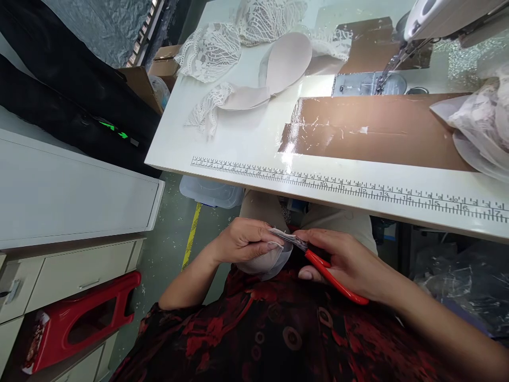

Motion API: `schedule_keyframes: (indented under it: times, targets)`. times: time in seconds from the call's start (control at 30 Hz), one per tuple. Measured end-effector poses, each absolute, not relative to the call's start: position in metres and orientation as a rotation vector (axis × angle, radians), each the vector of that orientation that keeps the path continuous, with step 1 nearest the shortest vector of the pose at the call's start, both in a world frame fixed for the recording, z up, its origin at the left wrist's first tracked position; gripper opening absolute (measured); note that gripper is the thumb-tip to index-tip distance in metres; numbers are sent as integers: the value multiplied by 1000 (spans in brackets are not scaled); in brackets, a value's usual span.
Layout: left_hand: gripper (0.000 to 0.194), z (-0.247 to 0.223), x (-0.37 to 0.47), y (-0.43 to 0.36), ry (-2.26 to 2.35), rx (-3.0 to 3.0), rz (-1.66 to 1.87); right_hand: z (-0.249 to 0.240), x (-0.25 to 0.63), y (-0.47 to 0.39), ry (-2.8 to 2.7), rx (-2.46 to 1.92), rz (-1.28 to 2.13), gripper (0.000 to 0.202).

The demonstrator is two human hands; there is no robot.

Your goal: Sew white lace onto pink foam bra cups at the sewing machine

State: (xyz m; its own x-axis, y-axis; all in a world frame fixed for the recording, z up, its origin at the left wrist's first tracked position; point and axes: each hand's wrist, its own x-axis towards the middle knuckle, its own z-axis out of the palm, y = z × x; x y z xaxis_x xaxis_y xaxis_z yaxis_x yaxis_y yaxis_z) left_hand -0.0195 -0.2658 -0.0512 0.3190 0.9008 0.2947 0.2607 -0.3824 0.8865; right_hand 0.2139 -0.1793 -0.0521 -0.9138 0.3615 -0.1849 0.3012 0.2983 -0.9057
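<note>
My left hand [242,240] pinches the edge of a pale padded cup [267,263] over my lap, with the cup hanging below the fingers. In my right hand [352,255] is a pair of red-handled scissors [336,282]. Their metal blades point left and lie along the fabric edge, close to my left fingertips. How far the blades are apart I cannot make out. On the table above lie a beige padded cup [289,59] with a strip attached and white lace pieces [214,52].
The white table [238,143] carries a printed ruler [322,183] along its front edge. A sewing machine [433,21], brown tape-covered board [369,127] and bagged pale pieces [485,122] are on it. At left are a drawer cabinet [79,260], a red stool [85,323] and a person's dark-clad legs [75,95].
</note>
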Motion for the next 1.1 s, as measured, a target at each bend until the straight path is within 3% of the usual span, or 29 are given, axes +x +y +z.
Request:
schedule_keyframes:
  times: [0.43, 0.6, 0.7, 0.8, 0.87, 1.0, 1.1]
  targets:
    - [19, -52, -22, -262, 997, 1810, 1001, -63, 220, -180, -2512, -628, 1612, 25]
    - [19, -54, -10, -263, 1141, 1674, 977, -73, 224, -182, -2330, -716, 1758, 27]
    - [32, -59, 2, -272, 1353, 1325, 941, -82, 231, -183, -2177, -772, 1893, 30]
    - [59, -64, 5, -277, 1115, 1143, 679, -96, 242, -183, -2061, -816, 1973, 32]
    - [49, -62, 2, -270, 901, 1146, 517, -109, 250, -181, -2008, -875, 1945, 35]
    - [28, -20, 11, -233, 842, 1464, 297, -132, 260, -176, -1893, -933, 1906, 38]
    - [31, 42, 41, -196, 739, 1821, 288, -138, 262, -176, -1827, -916, 1873, 38]
